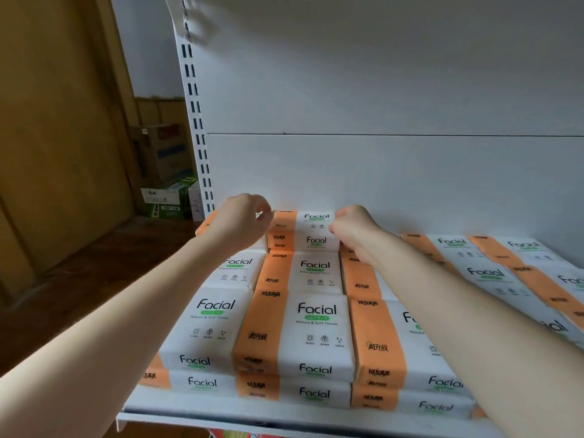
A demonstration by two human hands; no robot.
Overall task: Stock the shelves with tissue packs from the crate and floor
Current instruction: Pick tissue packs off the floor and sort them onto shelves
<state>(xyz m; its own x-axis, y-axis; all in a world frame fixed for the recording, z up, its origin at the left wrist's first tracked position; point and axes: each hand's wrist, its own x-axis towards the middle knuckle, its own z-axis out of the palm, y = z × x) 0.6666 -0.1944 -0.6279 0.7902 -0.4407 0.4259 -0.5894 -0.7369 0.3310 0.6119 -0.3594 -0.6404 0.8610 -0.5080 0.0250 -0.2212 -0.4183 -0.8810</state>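
Note:
White and orange "Facial" tissue packs (pixel 316 320) lie stacked in rows on the white shelf (pixel 221 414). At the back, against the rear panel, one tissue pack (pixel 305 220) sits on top of the stack as a higher layer. My left hand (pixel 240 224) has its fingers curled around that pack's left end. At the pack's right end my right hand (pixel 355 230) grips it in the same way. Both forearms reach over the front rows. Neither a crate nor the floor packs are in view.
A slotted white upright (pixel 196 121) marks the shelf's left end, with the white back panel (pixel 379 172) behind. Left of it stand cardboard boxes (pixel 162 150) and green cartons (pixel 167 200) beside a brown wooden wall (pixel 53 137). Lower single-layer packs (pixel 486 267) fill the shelf's right side.

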